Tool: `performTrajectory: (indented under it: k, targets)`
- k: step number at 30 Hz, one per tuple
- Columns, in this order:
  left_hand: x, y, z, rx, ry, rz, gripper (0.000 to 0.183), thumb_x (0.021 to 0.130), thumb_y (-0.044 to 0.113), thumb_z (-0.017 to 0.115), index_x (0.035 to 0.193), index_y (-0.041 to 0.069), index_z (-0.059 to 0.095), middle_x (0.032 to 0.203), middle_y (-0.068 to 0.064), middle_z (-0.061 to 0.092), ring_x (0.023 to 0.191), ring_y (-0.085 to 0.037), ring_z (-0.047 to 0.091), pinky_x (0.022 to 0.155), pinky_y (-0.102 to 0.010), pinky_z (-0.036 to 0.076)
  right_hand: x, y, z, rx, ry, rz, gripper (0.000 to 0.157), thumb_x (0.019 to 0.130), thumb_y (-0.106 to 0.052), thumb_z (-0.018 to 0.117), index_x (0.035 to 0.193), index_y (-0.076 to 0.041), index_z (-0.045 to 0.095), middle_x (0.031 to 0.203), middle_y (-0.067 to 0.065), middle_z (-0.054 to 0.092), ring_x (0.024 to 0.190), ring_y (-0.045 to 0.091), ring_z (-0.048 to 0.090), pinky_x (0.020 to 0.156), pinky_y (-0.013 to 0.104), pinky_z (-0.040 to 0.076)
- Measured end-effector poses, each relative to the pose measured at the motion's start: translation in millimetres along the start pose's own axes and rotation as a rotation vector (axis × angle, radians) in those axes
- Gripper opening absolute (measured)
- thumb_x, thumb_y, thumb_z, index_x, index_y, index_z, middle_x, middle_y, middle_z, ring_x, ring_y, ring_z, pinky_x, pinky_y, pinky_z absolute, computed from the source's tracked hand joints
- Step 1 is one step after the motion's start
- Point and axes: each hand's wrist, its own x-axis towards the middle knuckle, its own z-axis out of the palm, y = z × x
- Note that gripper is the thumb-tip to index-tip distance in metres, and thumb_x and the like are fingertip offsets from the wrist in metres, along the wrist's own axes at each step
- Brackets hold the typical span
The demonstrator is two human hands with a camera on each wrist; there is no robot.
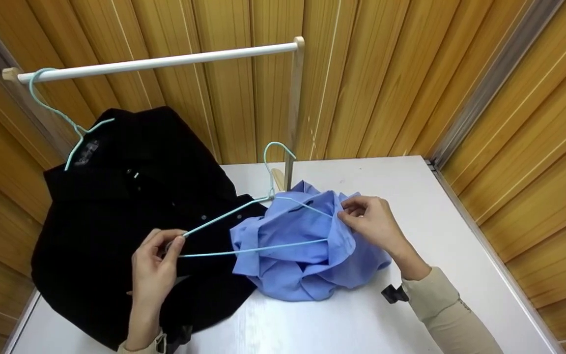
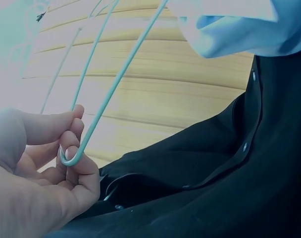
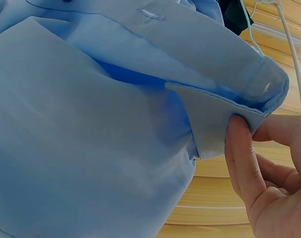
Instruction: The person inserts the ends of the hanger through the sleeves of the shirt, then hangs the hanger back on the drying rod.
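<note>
My left hand [image 1: 155, 268] pinches one end of a light-green wire hanger [image 1: 224, 216]; in the left wrist view the bent wire end [image 2: 71, 159] lies between thumb and fingers. The hanger's other end runs inside the collar of a blue shirt [image 1: 288, 275], hidden by cloth. With thumb and fingertips my right hand [image 1: 374, 221] grips the shirt near its collar. In the right wrist view those fingers pinch the folded collar [image 3: 215, 116]. The hanger's hook points up, beside the rack's post. The shirt's body hangs bunched below, low over the white table.
A black shirt [image 1: 130, 236] hangs from another light-green hanger [image 1: 67, 118] on the left of a rack with a white bar [image 1: 165, 61]. The rack's post [image 1: 295, 108] stands behind the blue shirt. White table [image 1: 410, 196] below, wood-panelled walls [image 1: 376, 83] behind and right.
</note>
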Motion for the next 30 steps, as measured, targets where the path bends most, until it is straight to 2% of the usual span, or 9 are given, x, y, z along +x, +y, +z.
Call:
performTrajectory:
  k: [5, 11, 17, 24, 30]
  targets:
    - [-1.5, -14.4, 7.5, -0.042, -0.016, 0.004, 0.009, 0.091, -0.009, 0.073, 0.091, -0.001, 0.077, 0.080, -0.010, 0.064, 0.070, -0.010, 0.052, 0.065, -0.016, 0.043, 1, -1, 1.7, 0.024, -0.005, -0.012, 0.014, 0.087, -0.002, 0.079, 0.100, 0.003, 0.075, 0.084, 0.006, 0.072, 0.072, 0.020, 0.068, 0.056, 0.026, 0.055]
    - [-4.4, -16.2, 16.2, -0.078, -0.037, 0.009, 0.009, 0.091, -0.009, 0.072, 0.091, -0.001, 0.077, 0.079, -0.009, 0.063, 0.069, -0.011, 0.052, 0.064, -0.016, 0.043, 1, -1, 5.0, 0.036, -0.008, -0.004, 0.016, 0.087, -0.002, 0.079, 0.101, 0.004, 0.075, 0.085, 0.006, 0.071, 0.073, 0.020, 0.068, 0.057, 0.026, 0.056]
    - [-7.1, -18.1, 22.3, -0.089, -0.042, -0.035, 0.009, 0.091, -0.008, 0.072, 0.091, -0.001, 0.077, 0.079, -0.009, 0.061, 0.069, -0.012, 0.050, 0.062, -0.017, 0.041, 0, 0, 8.0, 0.056, -0.015, 0.007, 0.019, 0.087, -0.002, 0.079, 0.104, 0.005, 0.074, 0.085, 0.007, 0.071, 0.074, 0.020, 0.068, 0.059, 0.024, 0.055]
    - [-8.2, -16.8, 25.5, -0.098, -0.048, -0.070, 0.010, 0.092, -0.008, 0.072, 0.092, 0.001, 0.077, 0.080, -0.008, 0.061, 0.071, -0.012, 0.052, 0.063, -0.016, 0.042, 1, 1, 9.8, 0.093, -0.061, 0.020, 0.038, 0.088, -0.001, 0.078, 0.123, 0.011, 0.066, 0.089, 0.011, 0.071, 0.076, 0.023, 0.068, 0.057, 0.021, 0.052]
    - [-8.9, -17.4, 30.3, -0.090, -0.050, -0.060, 0.011, 0.092, -0.008, 0.072, 0.092, 0.002, 0.077, 0.079, -0.007, 0.061, 0.071, -0.012, 0.051, 0.063, -0.017, 0.042, 2, 1, 9.9, 0.115, -0.134, 0.046, 0.049, 0.090, -0.003, 0.076, 0.134, 0.011, 0.059, 0.092, 0.010, 0.067, 0.077, 0.020, 0.066, 0.058, 0.021, 0.052]
